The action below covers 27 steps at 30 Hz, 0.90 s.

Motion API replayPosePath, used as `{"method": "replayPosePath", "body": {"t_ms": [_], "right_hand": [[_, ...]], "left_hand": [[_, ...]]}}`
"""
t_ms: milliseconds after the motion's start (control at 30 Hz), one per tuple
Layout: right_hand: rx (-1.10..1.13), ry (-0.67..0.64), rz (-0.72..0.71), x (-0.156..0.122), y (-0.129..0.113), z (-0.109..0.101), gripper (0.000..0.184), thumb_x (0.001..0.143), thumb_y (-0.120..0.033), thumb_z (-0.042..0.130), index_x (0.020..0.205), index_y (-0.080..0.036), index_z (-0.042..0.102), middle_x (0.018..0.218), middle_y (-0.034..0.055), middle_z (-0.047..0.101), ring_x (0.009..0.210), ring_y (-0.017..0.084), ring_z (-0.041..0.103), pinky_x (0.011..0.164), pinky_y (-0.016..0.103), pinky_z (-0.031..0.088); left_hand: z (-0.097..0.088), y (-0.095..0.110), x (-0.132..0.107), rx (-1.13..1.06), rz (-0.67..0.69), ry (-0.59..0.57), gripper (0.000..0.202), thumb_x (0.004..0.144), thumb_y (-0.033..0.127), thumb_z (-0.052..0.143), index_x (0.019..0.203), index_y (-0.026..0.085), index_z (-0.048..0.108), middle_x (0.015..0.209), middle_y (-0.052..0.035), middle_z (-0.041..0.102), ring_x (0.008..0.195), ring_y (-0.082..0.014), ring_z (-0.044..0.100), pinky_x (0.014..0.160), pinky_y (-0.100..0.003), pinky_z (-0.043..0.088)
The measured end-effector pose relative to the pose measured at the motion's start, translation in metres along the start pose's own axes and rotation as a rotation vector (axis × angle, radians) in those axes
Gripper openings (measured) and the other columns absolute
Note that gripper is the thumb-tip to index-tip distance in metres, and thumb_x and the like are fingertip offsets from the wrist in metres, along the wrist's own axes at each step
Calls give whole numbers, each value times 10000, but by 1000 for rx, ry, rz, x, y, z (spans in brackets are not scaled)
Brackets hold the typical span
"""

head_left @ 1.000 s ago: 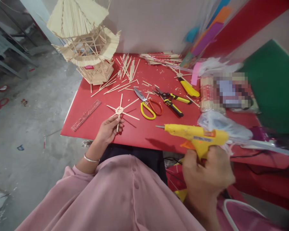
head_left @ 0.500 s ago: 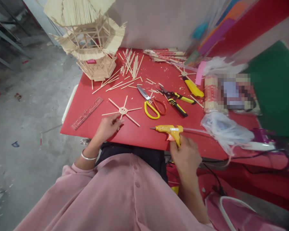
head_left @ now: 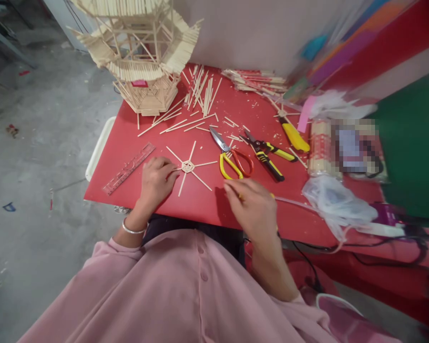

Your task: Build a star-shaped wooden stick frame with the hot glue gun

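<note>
My left hand point(head_left: 158, 180) is at the left side of a six-armed star of thin wooden sticks point(head_left: 188, 166) lying on the red table. Thumb and forefinger pinch the end of its left-pointing stick. My right hand point(head_left: 253, 205) is closed around a yellow hot glue gun, right of the star and near the table's front edge. The hand covers most of the gun, nozzle included; only its yellow rear end point(head_left: 272, 195) peeks out, with a clear glue stick point(head_left: 296, 204) trailing right. Scissors with yellow and red handles point(head_left: 231, 166) lie just beyond that hand.
Black-and-yellow cutters point(head_left: 267, 153) and a yellow-handled knife point(head_left: 294, 135) lie to the right. A clear ruler point(head_left: 129, 169) rests at left. A stick-built pagoda model point(head_left: 146, 95) stands at the back left beside loose sticks point(head_left: 203, 93). A plastic bag point(head_left: 334, 200) sits at right.
My right hand has turned and come left over the glue gun, hiding its nozzle and body. My left hand has moved from the star's lower stick to its left one.
</note>
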State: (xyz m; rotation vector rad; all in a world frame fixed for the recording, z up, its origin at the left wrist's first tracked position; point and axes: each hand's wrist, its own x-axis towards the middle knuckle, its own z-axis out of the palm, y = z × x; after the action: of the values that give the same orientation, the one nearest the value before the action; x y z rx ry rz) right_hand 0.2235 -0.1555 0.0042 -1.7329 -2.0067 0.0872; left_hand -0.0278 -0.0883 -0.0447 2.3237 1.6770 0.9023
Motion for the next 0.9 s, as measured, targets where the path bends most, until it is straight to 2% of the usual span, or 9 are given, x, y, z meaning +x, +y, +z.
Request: {"method": "replayPosePath", "body": {"t_ms": [100,167,233,333,467,700,900], "right_hand": [[-45,-84,-126,21,-26,26,308,1017,-339,500,1110,-201,759,980,77,759,912,218,660,847,353,485],[-77,-114,-180,27,-37,43,348,1022,-310,474,1228,-167,715,1124,111,751,1039,251,637,916,392,467],[-91,-118,-221,29,-43,57,405,1020,-270,443,1343,-133,644,1334,132,686,1229,285,571,1032,446,418],[-100,-129,-256,26,-45,71,484,1002,-242,424,1451,-114,548,1517,126,554,1430,315,417,1174,534,284],[-95,-194,-231,22,-44,78,534,984,-254,420,1496,-127,503,1555,121,510,1503,327,329,1224,597,175],[-88,-284,-173,21,-44,82,560,971,-234,397,1508,-97,478,1586,131,461,1517,335,318,1230,622,153],[-74,-301,-147,20,-45,83,570,956,-231,416,1508,-106,480,1594,136,445,1516,324,329,1236,605,154]], "left_hand": [[2,1,-1,33,85,-33,264,987,370,569,1104,237,765,1274,-88,716,1181,-278,619,1006,-448,446],[3,3,-3,51,164,-81,299,1010,350,529,1221,264,722,1397,-67,663,1351,-299,532,1128,-504,355],[4,4,-6,51,214,-120,322,1022,324,504,1281,278,690,1409,-45,660,1425,-302,478,1213,-554,234],[8,4,-9,29,222,-139,347,1021,311,501,1327,291,665,1385,-36,678,1453,-296,460,1263,-592,104],[11,3,-10,11,207,-148,357,1027,304,479,1330,283,667,1377,-44,682,1438,-289,487,1277,-609,55],[17,2,-11,-16,190,-149,354,1025,302,471,1298,257,692,1343,-73,701,1406,-289,528,1274,-626,93],[16,3,-11,-31,184,-165,354,1022,302,475,1297,245,690,1351,-77,696,1405,-303,526,1262,-637,126]]}}
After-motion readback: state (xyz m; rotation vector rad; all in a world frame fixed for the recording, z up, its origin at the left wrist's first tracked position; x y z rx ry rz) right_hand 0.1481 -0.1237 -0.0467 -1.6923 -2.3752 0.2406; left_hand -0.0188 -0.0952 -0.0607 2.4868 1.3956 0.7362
